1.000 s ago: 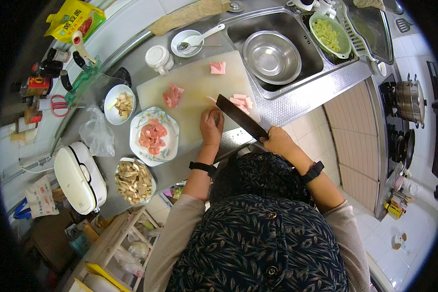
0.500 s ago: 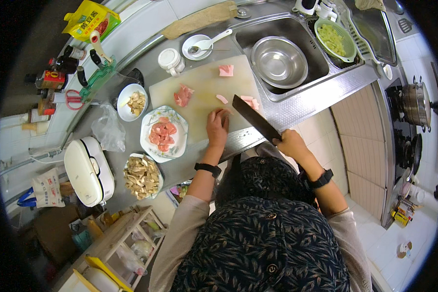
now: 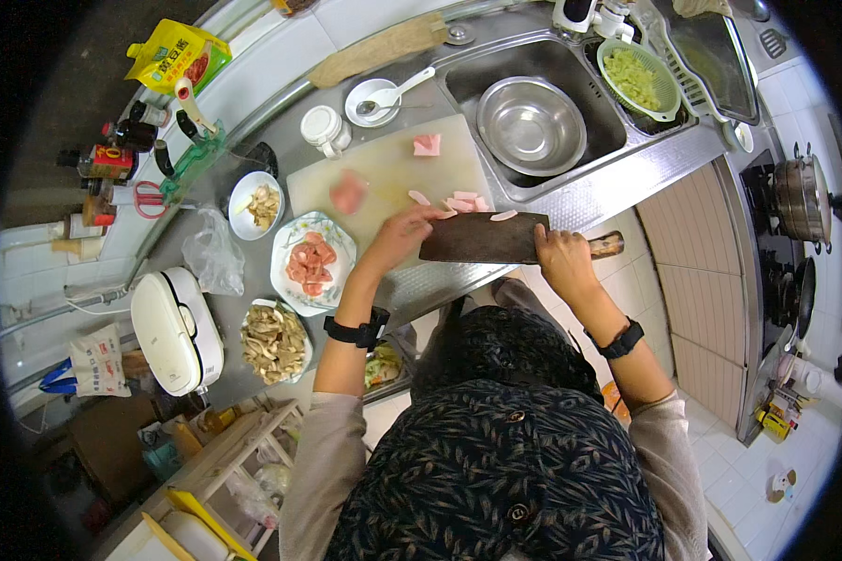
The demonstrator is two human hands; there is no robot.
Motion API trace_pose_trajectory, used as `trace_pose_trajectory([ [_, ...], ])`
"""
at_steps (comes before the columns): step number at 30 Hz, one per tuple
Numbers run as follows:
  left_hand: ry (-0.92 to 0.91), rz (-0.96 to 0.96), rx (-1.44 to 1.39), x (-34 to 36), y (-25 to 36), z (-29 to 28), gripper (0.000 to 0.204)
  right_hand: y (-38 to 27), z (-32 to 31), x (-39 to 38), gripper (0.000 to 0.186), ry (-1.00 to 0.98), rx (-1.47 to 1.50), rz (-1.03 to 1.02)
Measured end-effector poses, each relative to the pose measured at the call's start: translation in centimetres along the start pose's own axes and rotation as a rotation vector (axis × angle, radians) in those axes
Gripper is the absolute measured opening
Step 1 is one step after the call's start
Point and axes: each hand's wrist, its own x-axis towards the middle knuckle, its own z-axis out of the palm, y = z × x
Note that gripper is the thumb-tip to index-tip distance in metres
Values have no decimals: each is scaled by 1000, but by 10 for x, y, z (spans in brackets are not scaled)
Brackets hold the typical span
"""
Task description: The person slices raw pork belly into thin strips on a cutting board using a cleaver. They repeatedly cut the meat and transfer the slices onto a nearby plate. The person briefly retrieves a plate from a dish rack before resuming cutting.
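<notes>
In my right hand [image 3: 563, 257] is a dark, broad-bladed cleaver [image 3: 477, 239], turned broad side up, its wooden handle pointing right. A pale slice of meat [image 3: 503, 216] lies on the blade near its far edge. My left hand [image 3: 404, 234] reaches to the blade's left end, fingertips closed at another small pale slice [image 3: 449, 214]. Past the blade, several pale strips [image 3: 466, 201] lie on the white cutting board [image 3: 393, 168]. A pink-white block [image 3: 427, 145] sits at the board's far side, and a blurred red piece of meat [image 3: 348, 193] at its left.
Left of the board stand a plate of cut meat [image 3: 279, 271], a bowl of chopped pieces [image 3: 239, 210] and a plate of mushrooms [image 3: 309, 351]. A lidded white jar [image 3: 326, 129] and a spoon bowl [image 3: 354, 105] are behind. A steel basin [image 3: 531, 126] sits in the sink [image 3: 617, 140].
The cleaver has swung from a diagonal slant to lie level, broad side up. My left hand has drawn back to its left end. A slice now shows on the blade.
</notes>
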Motion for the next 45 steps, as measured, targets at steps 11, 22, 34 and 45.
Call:
trace_pose_trajectory([
  [11,-461,-27,366,26,18,57,58,-9,-7,19,34,35,-183,-222],
  [22,-369,20,310,18,13,52,59,-10,-7,27,34,24,-177,-265],
  [34,-194,-150,332,-13,11,6,52,4,-10,16,26,35,-54,-199],
  [45,-55,-308,233,0,-33,3,37,35,-7,-3,28,6,154,-93],
])
